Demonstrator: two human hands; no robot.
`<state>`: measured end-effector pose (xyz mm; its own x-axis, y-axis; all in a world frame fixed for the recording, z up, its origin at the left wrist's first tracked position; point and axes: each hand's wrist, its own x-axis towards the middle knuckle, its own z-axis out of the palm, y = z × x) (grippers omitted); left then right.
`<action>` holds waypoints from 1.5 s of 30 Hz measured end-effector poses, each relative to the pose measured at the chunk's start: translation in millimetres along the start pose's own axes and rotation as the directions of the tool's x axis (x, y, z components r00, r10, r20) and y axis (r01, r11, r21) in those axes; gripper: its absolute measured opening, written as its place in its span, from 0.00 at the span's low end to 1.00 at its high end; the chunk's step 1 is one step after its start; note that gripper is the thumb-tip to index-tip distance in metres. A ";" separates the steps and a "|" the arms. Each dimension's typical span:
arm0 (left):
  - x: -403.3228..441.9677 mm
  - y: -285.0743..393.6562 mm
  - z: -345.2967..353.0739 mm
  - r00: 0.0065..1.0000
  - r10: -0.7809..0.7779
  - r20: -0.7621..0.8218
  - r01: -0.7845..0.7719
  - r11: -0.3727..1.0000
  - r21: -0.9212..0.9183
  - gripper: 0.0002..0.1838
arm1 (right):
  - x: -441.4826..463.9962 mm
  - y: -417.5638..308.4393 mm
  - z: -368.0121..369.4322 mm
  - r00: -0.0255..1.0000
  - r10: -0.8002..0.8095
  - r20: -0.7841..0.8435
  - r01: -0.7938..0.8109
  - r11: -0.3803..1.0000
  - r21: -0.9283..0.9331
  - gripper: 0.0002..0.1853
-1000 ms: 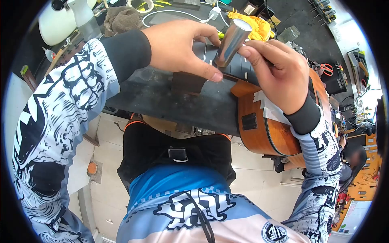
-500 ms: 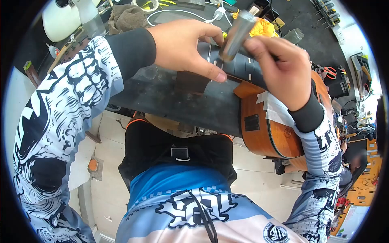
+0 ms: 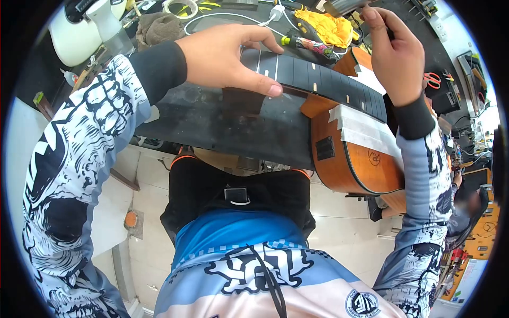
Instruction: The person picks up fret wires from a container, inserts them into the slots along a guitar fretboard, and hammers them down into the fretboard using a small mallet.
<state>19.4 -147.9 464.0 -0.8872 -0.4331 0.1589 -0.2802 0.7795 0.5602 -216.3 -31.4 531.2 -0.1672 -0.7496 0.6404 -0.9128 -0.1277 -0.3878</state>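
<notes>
An acoustic guitar [image 3: 334,177] lies on the bench, its dark fretboard [image 3: 339,87] running left under my left hand. My left hand [image 3: 225,58] is at the neck's left part, thumb along the near edge and fingers over the far side, spread apart. Shiny fret lines [image 3: 275,68] show beside the thumb. My right hand [image 3: 395,50] is raised above the guitar, fingers closed on a shiny metal tool [image 3: 342,5] that the top edge cuts off; its kind is unclear. Pale masking tape [image 3: 366,139] covers part of the guitar top beside the fretboard.
Behind the neck lie a yellow cloth [image 3: 331,29], a white cable [image 3: 228,17] and a tape roll [image 3: 180,7]. A brown cloth [image 3: 160,29] lies at the back left. Red-handled scissors [image 3: 432,80] are at the right. Another person [image 3: 466,214] is at the far right.
My right hand has risen up and right with the metal tool, uncovering more of the fretboard. My left hand has shifted slightly left and stays over the neck.
</notes>
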 end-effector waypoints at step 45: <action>-77.2 49.1 -59.7 0.720 -0.202 -0.664 0.066 0.972 -0.225 0.20 | 8.8 111.7 37.5 0.977 -0.209 -0.047 0.181 0.925 -0.334 0.16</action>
<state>96.0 -103.2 527.7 -0.3391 -0.7700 0.5405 -0.2486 0.6274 0.7380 -305.8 -76.7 468.7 0.0094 -0.6749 0.7379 -0.9991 -0.0374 -0.0215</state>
